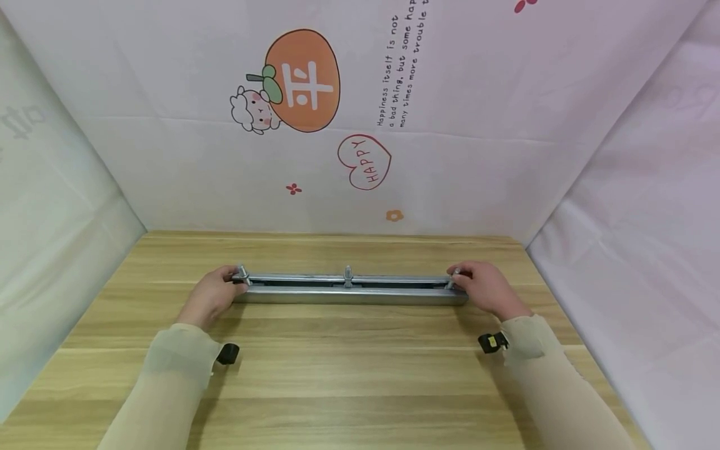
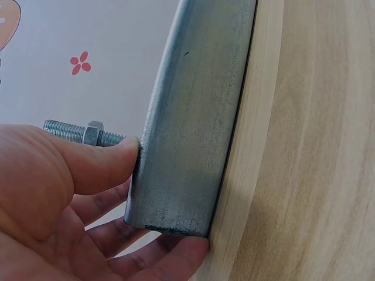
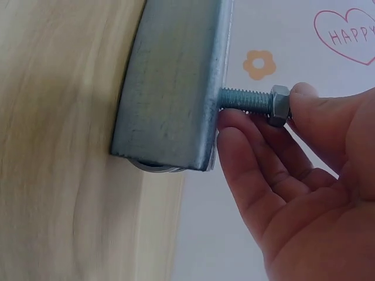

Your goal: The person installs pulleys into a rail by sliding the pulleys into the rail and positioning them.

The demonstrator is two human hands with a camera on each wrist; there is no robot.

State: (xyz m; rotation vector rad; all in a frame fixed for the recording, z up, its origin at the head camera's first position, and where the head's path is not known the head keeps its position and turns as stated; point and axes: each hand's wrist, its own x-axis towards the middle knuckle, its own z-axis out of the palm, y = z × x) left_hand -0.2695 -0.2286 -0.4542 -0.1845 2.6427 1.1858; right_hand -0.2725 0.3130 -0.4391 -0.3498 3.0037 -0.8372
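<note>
A long galvanized steel strut channel (image 1: 349,297) lies crosswise on the table, its open slot facing up. My left hand (image 1: 212,295) holds its left end; in the left wrist view the thumb (image 2: 111,167) presses the top edge and fingertips touch the end. Beside that thumb stands a threaded bolt (image 2: 70,131) with a hex nut. At the right end my right hand (image 1: 488,287) pinches another bolt (image 3: 246,100), the thumb against its hex nut (image 3: 280,106) and fingers behind the threads. A third bolt (image 1: 348,275) rises from the slot's middle.
The wood-grain table (image 1: 349,375) meets a white printed cloth (image 1: 450,181) just behind the channel. Plain white cloth walls close in both sides. A black wrist device (image 1: 227,354) sits at the left cuff, another (image 1: 492,342) at the right.
</note>
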